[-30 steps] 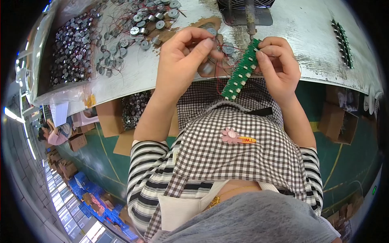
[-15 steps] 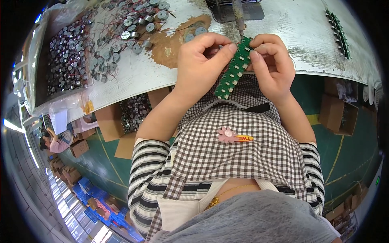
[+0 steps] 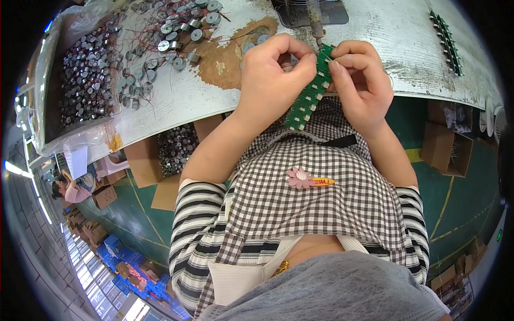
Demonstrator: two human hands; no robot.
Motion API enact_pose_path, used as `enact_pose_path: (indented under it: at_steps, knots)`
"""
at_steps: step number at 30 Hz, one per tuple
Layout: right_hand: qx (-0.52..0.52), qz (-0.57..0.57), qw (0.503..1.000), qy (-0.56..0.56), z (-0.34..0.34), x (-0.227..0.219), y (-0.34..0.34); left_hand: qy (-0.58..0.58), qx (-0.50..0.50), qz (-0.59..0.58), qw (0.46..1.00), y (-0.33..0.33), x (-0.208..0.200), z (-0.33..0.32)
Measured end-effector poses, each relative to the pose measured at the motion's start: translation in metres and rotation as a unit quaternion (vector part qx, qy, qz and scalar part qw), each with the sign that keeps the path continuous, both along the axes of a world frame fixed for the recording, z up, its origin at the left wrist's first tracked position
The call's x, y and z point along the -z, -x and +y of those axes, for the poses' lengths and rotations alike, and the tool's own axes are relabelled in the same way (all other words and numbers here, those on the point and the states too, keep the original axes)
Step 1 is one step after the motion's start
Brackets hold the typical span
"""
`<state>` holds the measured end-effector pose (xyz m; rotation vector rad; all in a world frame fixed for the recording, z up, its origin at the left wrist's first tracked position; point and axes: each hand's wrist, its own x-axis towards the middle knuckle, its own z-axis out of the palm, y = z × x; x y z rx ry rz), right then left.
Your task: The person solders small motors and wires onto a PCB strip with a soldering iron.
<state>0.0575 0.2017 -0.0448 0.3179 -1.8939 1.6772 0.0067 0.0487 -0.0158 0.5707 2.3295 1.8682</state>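
A long green circuit board (image 3: 305, 104) with a row of small pale connectors slants over the table's front edge, its lower end above my checked apron. My right hand (image 3: 367, 85) grips the board's upper right edge between thumb and fingers. At its upper left side, the thumb and forefinger of my left hand (image 3: 276, 75) are pinched together; what they hold is too small and hidden to name. Just above the board's top end points the tip of an upright soldering iron (image 3: 316, 24).
Loose small round motors (image 3: 171, 35) with thin red wires spread over the worn white table (image 3: 211, 99). A bin (image 3: 47, 101) full of motors stands at the left. Another green board (image 3: 447, 45) lies far right. Cardboard boxes (image 3: 447, 147) stand below; a person (image 3: 80, 187) sits at lower left.
The board has shifted slightly up and right with my right hand. My left hand has moved a little up and right, its thumb and forefinger still pinched.
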Motion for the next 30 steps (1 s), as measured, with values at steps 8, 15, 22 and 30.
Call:
enact_pose_path:
  at_steps: [8,15,22,30]
  knots:
    - [0.016,0.049,0.995,-0.081,0.003,-0.007,0.007,0.010,0.000,0.013,1.000,0.000,-0.005,0.001]
    - [-0.044,-0.018,0.997,0.061,-0.001,0.004,-0.006,-0.041,-0.008,-0.012,0.999,-0.006,0.000,0.002]
    - [-0.012,-0.021,1.000,0.019,-0.002,-0.001,-0.003,-0.065,0.003,-0.033,0.997,-0.004,-0.002,0.002]
    - [-0.001,-0.022,1.000,0.008,0.000,-0.003,0.004,-0.031,0.007,-0.054,0.998,0.002,-0.004,0.001]
